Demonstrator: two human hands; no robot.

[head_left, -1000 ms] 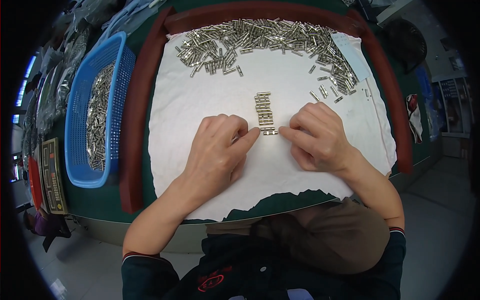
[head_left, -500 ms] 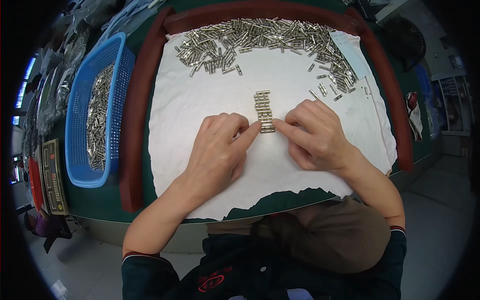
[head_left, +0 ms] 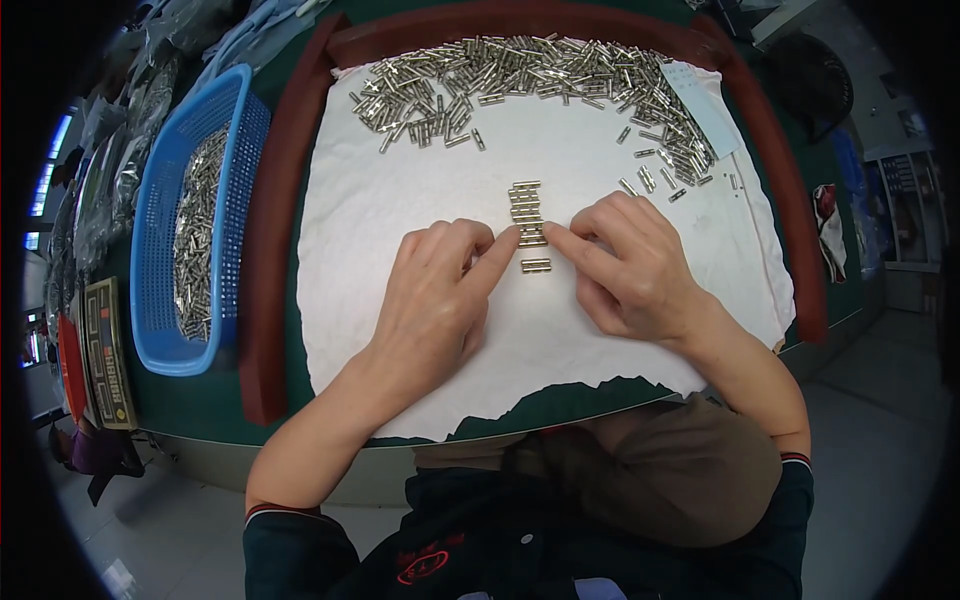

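Note:
A column of short silvery metal pins (head_left: 525, 207) lies side by side on a white cloth (head_left: 400, 190). My left hand (head_left: 435, 295) rests at its left, index finger stretched out to the pin ends and the other fingers curled. From the right, the index fingertip of my right hand (head_left: 635, 265) touches the opposite ends, its remaining fingers bent under. Neither hand encloses a pin. Just below the column, a small group of pins (head_left: 536, 266) lies apart, separated by a gap.
A large heap of loose pins (head_left: 520, 70) spreads along the far edge, with a pale blue paper slip (head_left: 703, 110) at its right. Dark red wooden rails (head_left: 275, 260) border the cloth. A blue basket (head_left: 225, 310) of pins stands at the left beside a flat box (head_left: 108, 350).
Both index fingers have moved slightly away from me, up along the column. A gap now shows between the column and the nearest pins, which have stayed behind.

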